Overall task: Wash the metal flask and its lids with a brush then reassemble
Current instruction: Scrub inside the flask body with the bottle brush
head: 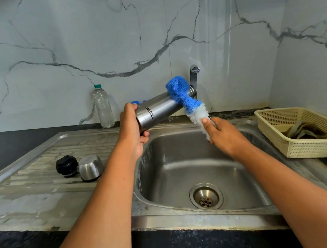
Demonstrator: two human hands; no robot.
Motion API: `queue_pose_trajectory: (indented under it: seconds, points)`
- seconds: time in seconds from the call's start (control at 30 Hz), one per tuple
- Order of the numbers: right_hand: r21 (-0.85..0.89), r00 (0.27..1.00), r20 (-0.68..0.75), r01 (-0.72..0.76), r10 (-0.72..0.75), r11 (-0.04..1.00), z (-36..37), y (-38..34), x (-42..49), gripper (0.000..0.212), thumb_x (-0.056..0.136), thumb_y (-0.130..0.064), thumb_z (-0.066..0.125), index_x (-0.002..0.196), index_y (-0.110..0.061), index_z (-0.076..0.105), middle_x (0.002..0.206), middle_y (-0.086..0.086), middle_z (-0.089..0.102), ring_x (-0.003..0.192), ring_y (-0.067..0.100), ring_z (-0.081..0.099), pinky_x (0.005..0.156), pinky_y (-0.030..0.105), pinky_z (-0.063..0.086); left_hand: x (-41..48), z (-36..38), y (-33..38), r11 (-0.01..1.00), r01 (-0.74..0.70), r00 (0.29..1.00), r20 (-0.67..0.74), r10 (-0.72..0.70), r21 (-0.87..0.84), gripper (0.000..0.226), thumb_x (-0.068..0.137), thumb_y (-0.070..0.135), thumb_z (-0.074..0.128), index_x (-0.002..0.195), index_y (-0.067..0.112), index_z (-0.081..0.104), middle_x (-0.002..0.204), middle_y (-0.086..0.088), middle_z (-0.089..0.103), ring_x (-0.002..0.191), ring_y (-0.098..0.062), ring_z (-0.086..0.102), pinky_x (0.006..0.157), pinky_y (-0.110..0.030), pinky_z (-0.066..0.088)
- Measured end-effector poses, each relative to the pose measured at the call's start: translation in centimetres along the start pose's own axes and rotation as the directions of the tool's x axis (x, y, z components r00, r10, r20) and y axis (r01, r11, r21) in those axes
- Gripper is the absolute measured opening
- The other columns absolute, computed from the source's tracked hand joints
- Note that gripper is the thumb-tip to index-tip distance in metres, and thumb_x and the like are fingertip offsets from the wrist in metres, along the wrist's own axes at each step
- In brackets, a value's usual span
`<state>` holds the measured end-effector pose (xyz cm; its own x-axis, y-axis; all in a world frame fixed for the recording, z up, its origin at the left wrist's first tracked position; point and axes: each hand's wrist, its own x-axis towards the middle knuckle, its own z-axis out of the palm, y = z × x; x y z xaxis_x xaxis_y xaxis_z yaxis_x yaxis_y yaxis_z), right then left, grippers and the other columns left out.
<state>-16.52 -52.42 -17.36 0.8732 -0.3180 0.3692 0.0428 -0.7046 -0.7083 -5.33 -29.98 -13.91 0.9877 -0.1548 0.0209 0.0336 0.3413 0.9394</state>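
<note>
Now the metal flask [157, 110] (tilted, its base gripped by the left hand [132, 130]) is held above the sink [181, 167], its neck touched by the brush [186, 100] clasped in the right hand [223, 133].

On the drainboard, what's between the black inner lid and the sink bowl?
The steel cup lid, lying on the drainboard right beside the black inner lid; the left forearm hides the rest up to the sink bowl. Head view.
</note>
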Motion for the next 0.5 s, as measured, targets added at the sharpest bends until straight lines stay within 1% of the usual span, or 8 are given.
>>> queue_pose_trajectory:
  seconds: [0.1,0.17,0.23,0.3,0.4,0.43,0.5]
  points:
    - [-0.045,1.000,0.010,0.002,-0.002,0.999,-0.5,0.8,-0.2,0.042,0.105,-0.056,0.035,0.085,-0.025,0.054,0.078,-0.002,0.062,0.073,0.014,0.058,0.062,0.031,0.038,0.3,-0.7,0.3,0.999,-0.022,0.999,-0.038,0.020,-0.038,0.037,0.092,0.048,0.049,0.115,0.020,0.053,0.095,-0.010,0.058,0.042,-0.010,0.039,0.033,-0.016,0.021]
    - [-0.075,1.000,0.029,0.001,0.001,0.997,-0.9,1.1,-0.4,0.041,0.106,-0.056,0.034,0.088,-0.025,0.055,0.079,-0.003,0.061,0.073,0.012,0.057,0.061,0.030,0.037,0.4,-1.4,0.7,0.999,-0.027,0.999,-0.040,0.025,-0.040,0.037,0.092,0.049,0.048,0.115,0.020,0.052,0.091,-0.008,0.057,0.043,-0.011,0.037,0.033,-0.016,0.021]
    - [-0.055,1.000,0.014,-0.008,0.009,0.998,-0.9,1.0,-0.1,0.042,0.106,-0.056,0.034,0.094,-0.022,0.056,0.080,-0.003,0.060,0.073,0.011,0.056,0.061,0.030,0.037,0.2,-1.2,0.6,1.000,-0.030,0.999,-0.010,0.030,-0.007,0.036,0.093,0.049,0.048,0.114,0.020,0.050,0.089,-0.008,0.057,0.042,-0.010,0.037,0.032,-0.016,0.020]
    - [-0.020,1.000,-0.021,-0.024,0.024,1.000,-0.8,0.8,0.2,0.042,0.106,-0.056,0.034,0.096,-0.021,0.055,0.080,-0.004,0.059,0.074,0.011,0.055,0.061,0.029,0.037,-0.1,-0.5,0.3,0.999,-0.041,0.999,0.006,0.041,0.031,0.035,0.093,0.048,0.048,0.114,0.020,0.050,0.091,-0.009,0.057,0.042,-0.010,0.039,0.032,-0.016,0.021]
    - [-0.009,0.999,-0.023,-0.028,0.028,1.000,-1.0,1.3,0.0,0.040,0.105,-0.056,0.035,0.093,-0.023,0.054,0.080,-0.004,0.060,0.075,0.013,0.056,0.062,0.030,0.038,0.0,-0.9,0.7,0.998,-0.052,0.999,-0.004,0.052,-0.018,0.035,0.093,0.047,0.049,0.113,0.019,0.051,0.097,-0.010,0.056,0.044,-0.010,0.041,0.032,-0.017,0.022]
    - [-0.010,0.999,-0.019,-0.028,0.028,1.000,-1.1,1.5,-0.1,0.040,0.105,-0.056,0.035,0.091,-0.024,0.054,0.079,-0.003,0.061,0.075,0.014,0.057,0.063,0.031,0.039,0.1,-1.3,1.0,0.998,-0.050,0.999,0.003,0.050,-0.032,0.036,0.093,0.048,0.049,0.112,0.018,0.050,0.096,-0.010,0.056,0.045,-0.010,0.040,0.032,-0.017,0.021]
    - [-0.005,0.999,-0.025,-0.036,0.036,0.999,-1.4,1.7,-0.1,0.040,0.105,-0.056,0.035,0.093,-0.024,0.055,0.079,-0.003,0.061,0.075,0.015,0.058,0.064,0.031,0.039,0.0,-1.7,1.1,1.000,-0.031,0.999,0.031,0.031,-0.001,0.036,0.093,0.048,0.049,0.109,0.016,0.050,0.089,-0.009,0.056,0.044,-0.011,0.037,0.031,-0.017,0.020]
